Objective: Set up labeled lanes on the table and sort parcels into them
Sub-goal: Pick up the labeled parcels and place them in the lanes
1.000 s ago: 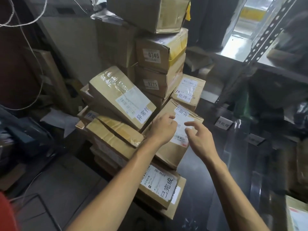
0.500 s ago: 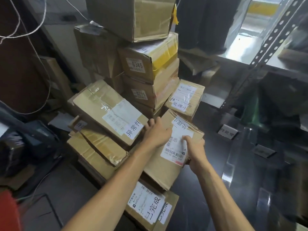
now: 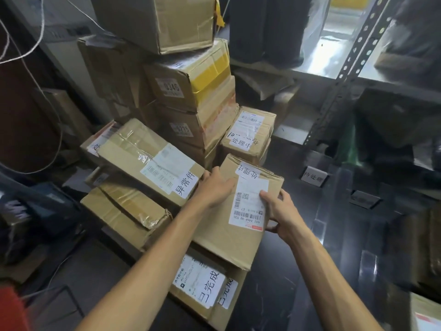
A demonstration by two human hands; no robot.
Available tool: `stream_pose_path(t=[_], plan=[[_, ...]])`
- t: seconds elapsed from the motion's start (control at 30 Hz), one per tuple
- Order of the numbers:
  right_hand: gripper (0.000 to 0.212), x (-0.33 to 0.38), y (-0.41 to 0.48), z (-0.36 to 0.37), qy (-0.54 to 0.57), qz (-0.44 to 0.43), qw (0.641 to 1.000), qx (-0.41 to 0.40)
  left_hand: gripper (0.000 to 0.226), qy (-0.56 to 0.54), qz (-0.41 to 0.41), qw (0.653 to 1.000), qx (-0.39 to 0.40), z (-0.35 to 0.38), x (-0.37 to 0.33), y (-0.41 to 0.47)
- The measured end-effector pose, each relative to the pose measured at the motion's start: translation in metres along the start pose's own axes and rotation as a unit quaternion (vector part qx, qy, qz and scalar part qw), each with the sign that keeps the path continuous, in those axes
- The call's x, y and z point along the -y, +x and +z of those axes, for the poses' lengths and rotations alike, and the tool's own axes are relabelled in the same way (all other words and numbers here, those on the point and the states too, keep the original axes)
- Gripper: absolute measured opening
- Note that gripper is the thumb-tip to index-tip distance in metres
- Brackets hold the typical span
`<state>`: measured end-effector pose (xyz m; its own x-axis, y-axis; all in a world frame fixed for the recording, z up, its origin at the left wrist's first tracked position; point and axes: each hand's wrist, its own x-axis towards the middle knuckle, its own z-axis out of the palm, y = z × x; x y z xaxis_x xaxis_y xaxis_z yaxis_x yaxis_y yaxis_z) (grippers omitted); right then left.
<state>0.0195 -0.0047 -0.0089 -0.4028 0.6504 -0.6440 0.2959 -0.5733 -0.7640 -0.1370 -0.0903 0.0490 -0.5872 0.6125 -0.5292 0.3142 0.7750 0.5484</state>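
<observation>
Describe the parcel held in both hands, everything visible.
The parcel is a flat brown cardboard box, creased and tilted. A white barcoded shipping label and a handwritten white tag are stuck on top. The left hand grips its left edge, the right hand its right edge, thumb on the label. Its near end lies over a labelled box below.

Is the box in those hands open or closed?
Closed: the held box shows a flat, unbroken top with a shipping label stuck on it.
</observation>
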Motion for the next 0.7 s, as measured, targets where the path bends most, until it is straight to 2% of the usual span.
stream_pose_path(t=[0.2, 0.37, 0.43, 0.57, 0.7], plan=[[0.023, -0.001, -0.015, -0.002, -0.014, 0.02, 1.0, 0.02, 0.086, -0.024, 0.028, 0.999, 0.01, 0.001, -0.002, -0.007], [0.006, 0.001, -0.017, 0.003, -0.029, 0.015, 0.998, 0.047, 0.077, -0.033, 0.045, 0.998, -0.001, 0.003, 0.002, -0.016], [0.017, -0.004, -0.015, 0.006, -0.031, 0.02, 0.998, 0.057, 0.066, -0.028, 0.056, 0.998, -0.01, 0.004, 0.001, -0.018], [0.056, -0.014, -0.012, 0.016, -0.007, 0.02, 0.999, 0.036, 0.051, -0.003, 0.1, 0.994, -0.038, 0.005, -0.004, -0.02], [0.091, -0.008, -0.003, 0.019, -0.009, -0.003, 1.0, -0.028, 0.045, 0.012, 0.123, 0.992, -0.013, 0.003, -0.005, -0.021]])
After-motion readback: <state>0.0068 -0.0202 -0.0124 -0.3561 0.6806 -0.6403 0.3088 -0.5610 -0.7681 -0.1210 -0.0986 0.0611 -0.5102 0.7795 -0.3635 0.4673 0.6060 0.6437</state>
